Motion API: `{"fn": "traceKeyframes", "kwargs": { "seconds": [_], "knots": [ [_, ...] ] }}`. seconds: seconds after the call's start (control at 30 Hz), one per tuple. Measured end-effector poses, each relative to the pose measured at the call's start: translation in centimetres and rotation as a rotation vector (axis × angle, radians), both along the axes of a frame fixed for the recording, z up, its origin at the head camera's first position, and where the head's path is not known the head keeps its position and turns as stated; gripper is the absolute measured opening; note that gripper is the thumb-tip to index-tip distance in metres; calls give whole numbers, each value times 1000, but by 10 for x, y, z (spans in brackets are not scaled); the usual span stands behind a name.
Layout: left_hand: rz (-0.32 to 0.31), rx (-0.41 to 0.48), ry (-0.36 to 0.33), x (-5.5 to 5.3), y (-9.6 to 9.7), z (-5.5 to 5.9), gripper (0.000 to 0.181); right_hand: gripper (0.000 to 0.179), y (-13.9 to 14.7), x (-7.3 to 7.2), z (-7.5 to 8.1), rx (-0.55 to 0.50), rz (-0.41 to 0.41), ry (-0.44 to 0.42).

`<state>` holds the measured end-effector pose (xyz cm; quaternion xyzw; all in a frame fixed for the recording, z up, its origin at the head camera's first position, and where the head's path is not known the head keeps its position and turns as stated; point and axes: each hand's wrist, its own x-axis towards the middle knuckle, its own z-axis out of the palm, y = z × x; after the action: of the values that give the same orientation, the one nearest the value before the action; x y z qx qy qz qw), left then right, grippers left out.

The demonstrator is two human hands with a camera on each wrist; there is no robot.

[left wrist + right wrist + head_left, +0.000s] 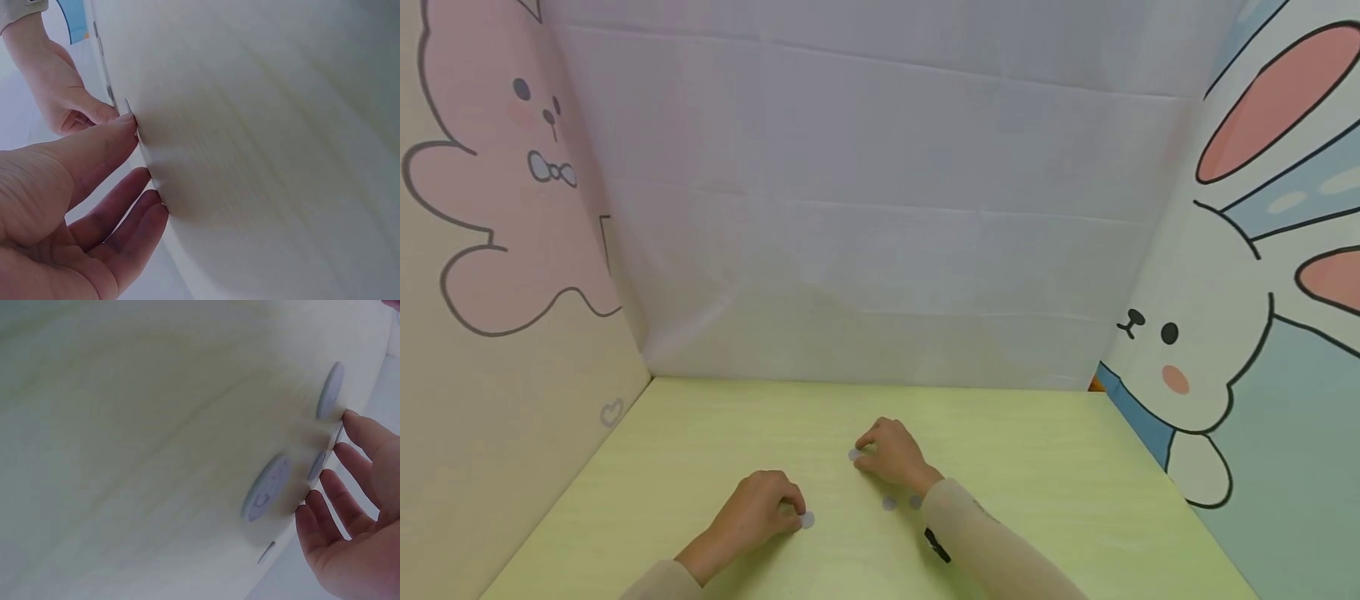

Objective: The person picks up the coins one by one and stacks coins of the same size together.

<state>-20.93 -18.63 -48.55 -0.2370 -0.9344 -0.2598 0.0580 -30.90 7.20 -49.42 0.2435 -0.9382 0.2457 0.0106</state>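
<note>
My left hand (756, 512) is low over the table and pinches a small, round, pale disc (807, 520) at its edge. Seen from the left wrist, that disc (128, 106) is nearly edge-on at the thumb tip, and the other fingertips touch the tabletop. Farther forward and to the right, my right hand (895, 457) holds another pale disc (854, 455) between thumb and index finger. Two more discs, one (889, 503) beside the other (915, 502), lie near the right sleeve. In the right wrist view, a near disc (267, 487) bears a faint printed mark.
The pale yellow tabletop (722, 425) runs back to a white cloth wall (880, 208). Side panels with cartoon drawings stand at left (535, 367) and right (1285, 433). A small black strip (937, 545) shows at the right sleeve (992, 542).
</note>
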Motion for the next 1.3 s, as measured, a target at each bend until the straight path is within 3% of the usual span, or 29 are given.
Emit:
{"fn": "traceKeyframes", "kwargs": {
  "seconds": [1.3],
  "knots": [
    [-15, -20, 11, -3, 1, 0, 17, 17, -6, 1, 7, 19, -42, 36]
  ]
}}
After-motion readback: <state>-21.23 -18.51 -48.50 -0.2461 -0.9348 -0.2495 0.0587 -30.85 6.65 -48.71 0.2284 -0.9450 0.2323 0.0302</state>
